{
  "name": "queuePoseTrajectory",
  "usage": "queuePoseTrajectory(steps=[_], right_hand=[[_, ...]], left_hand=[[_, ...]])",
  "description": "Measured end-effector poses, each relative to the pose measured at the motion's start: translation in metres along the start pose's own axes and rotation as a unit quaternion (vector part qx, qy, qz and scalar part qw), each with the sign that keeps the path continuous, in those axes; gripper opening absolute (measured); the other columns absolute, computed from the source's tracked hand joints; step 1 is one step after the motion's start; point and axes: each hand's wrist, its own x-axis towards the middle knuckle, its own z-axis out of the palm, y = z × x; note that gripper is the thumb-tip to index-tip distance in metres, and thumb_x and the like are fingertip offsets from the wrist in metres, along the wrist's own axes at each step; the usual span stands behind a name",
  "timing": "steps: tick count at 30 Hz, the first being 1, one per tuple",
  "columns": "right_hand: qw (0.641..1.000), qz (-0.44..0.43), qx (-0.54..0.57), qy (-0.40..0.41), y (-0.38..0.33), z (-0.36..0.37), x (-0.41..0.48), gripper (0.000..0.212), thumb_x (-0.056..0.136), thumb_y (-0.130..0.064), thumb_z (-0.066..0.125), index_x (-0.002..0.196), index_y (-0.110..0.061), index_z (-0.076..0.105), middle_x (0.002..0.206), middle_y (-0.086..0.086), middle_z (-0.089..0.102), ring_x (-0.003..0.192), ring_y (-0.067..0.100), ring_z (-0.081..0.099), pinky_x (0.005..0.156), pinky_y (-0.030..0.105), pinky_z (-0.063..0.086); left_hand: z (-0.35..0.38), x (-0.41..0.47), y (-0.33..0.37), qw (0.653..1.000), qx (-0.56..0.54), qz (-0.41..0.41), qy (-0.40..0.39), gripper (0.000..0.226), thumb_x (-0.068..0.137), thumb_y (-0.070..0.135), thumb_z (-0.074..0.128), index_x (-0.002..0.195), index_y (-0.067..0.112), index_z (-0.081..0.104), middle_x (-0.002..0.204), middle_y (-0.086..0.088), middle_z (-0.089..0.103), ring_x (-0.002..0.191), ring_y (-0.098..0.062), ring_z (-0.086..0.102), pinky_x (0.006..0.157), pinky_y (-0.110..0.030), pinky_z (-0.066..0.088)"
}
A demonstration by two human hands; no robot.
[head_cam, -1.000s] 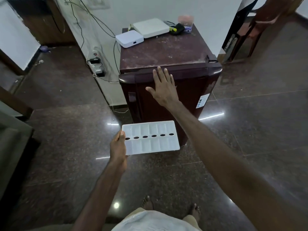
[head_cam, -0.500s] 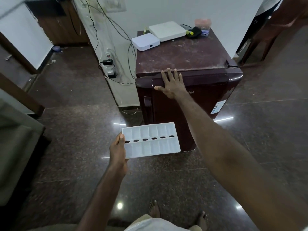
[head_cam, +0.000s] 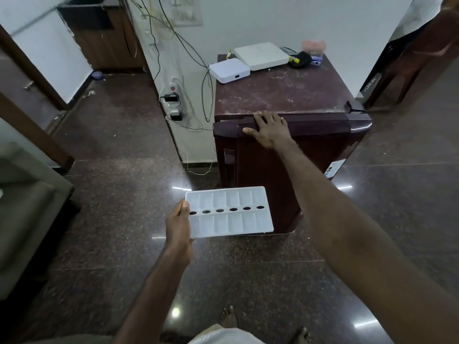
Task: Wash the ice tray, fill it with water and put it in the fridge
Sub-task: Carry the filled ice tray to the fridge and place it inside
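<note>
A: What has the left hand (head_cam: 179, 225) got?

B: It is clamped on the short left end of a white ice tray (head_cam: 229, 211), thumb on top, fingers underneath. The tray is held roughly level in the lower middle of the frame, in the air in front of the fridge door. It has two rows of compartments with a line of dark oval holes between them. Whether there is water in them I cannot tell.

A: And the right hand (head_cam: 269, 129)?

B: Just above the centre, resting on the top edge of the door of a small maroon fridge (head_cam: 285, 95). Its fingers curl over that edge, the thumb spread to the left along the door front. The door looks closed.

A: What sits on the fridge?

B: At the back of its scuffed top, toward the upper middle: a small white box (head_cam: 229, 70), a larger flat white box (head_cam: 261, 55) beside it, then a black pouch (head_cam: 301, 60) and a pinkish container (head_cam: 314, 47), which is blurred.

A: Around it?

B: To the left of the fridge, a power strip (head_cam: 172, 102) on the white wall with cables hanging down. The floor (head_cam: 119, 184) is dark polished stone. Bare feet show at the bottom edge.
</note>
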Motion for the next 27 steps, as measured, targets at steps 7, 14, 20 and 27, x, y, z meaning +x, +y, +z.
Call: queuePoseTrajectory(steps=[7, 14, 20, 27], right_hand=[[1.0, -0.007, 0.007, 0.012, 0.002, 0.0, -0.01, 0.074, 0.099, -0.075, 0.021, 0.153, -0.029, 0.04, 0.159, 0.001, 0.034, 0.151, 0.027, 0.023, 0.124, 0.054, 0.016], [0.994, -0.031, 0.021, 0.108, 0.008, 0.019, -0.055, 0.053, 0.104, -0.067, 0.028, 0.137, -0.033, 0.052, 0.14, -0.003, 0.046, 0.143, 0.025, 0.033, 0.117, 0.049, 0.02], [0.984, -0.048, 0.044, 0.165, 0.023, 0.03, -0.098, 0.044, 0.105, -0.063, 0.03, 0.127, -0.039, 0.059, 0.135, -0.01, 0.051, 0.136, 0.021, 0.04, 0.113, 0.049, 0.026], [0.975, -0.043, 0.087, 0.199, 0.042, 0.033, -0.157, 0.032, 0.106, -0.05, 0.04, 0.113, -0.033, 0.067, 0.124, -0.009, 0.057, 0.127, 0.019, 0.045, 0.111, 0.042, 0.026]], left_hand=[[-0.015, -0.007, 0.015, 1.0, -0.013, 0.008, 0.012, 0.03, 0.111, 0.032, 0.044, 0.122, 0.024, 0.071, 0.123, -0.02, 0.071, 0.114, -0.043, 0.068, 0.09, -0.057, 0.058], [-0.022, -0.024, 0.042, 0.999, -0.022, 0.035, 0.033, 0.028, 0.111, 0.03, 0.047, 0.121, 0.018, 0.07, 0.104, -0.006, 0.07, 0.094, -0.027, 0.068, 0.068, -0.036, 0.056], [-0.018, -0.047, 0.056, 0.998, -0.021, 0.062, 0.021, 0.027, 0.111, 0.027, 0.046, 0.1, 0.022, 0.069, 0.096, -0.004, 0.069, 0.088, -0.024, 0.067, 0.067, -0.034, 0.054], [-0.006, -0.077, 0.061, 0.998, -0.028, 0.06, 0.009, 0.028, 0.11, 0.025, 0.047, 0.095, 0.021, 0.07, 0.104, -0.009, 0.069, 0.097, -0.03, 0.067, 0.071, -0.039, 0.056]])
